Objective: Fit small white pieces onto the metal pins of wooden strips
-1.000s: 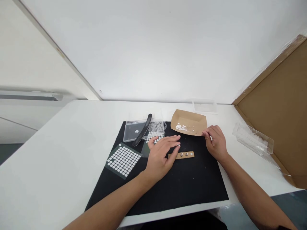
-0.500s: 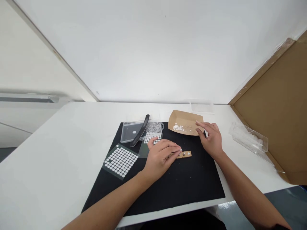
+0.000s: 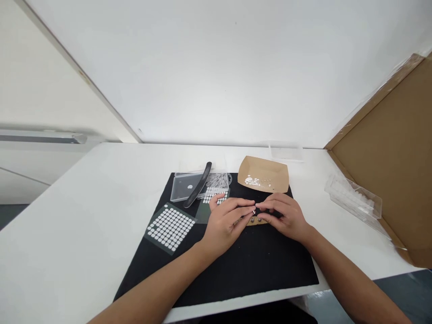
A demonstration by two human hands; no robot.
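Observation:
My left hand (image 3: 224,222) is closed in a pinch above the black mat, with a small white piece (image 3: 254,212) at its fingertips. Beneath the fingers lies a narrow brown strip (image 3: 255,221) carrying small metal parts, its left end covered by my left hand and its right end by my right. My right hand (image 3: 281,215) has curved fingers, the fingertips meeting those of my left hand beside the white piece. A gap shows between its thumb and forefinger, and the thumb is over the strip's right end.
Behind my right hand stands a brown paper tray (image 3: 263,167) with white bits inside. Sheets of white dots (image 3: 170,228) lie left on the black mat (image 3: 243,274). A dark curved file (image 3: 198,184) rests across a clear box (image 3: 178,189). Clear containers (image 3: 354,198) stand far right near cardboard.
My right hand has moved from the paper tray's edge down and left to my left fingertips, now covering the strip's right end. My left hand has stayed nearly still.

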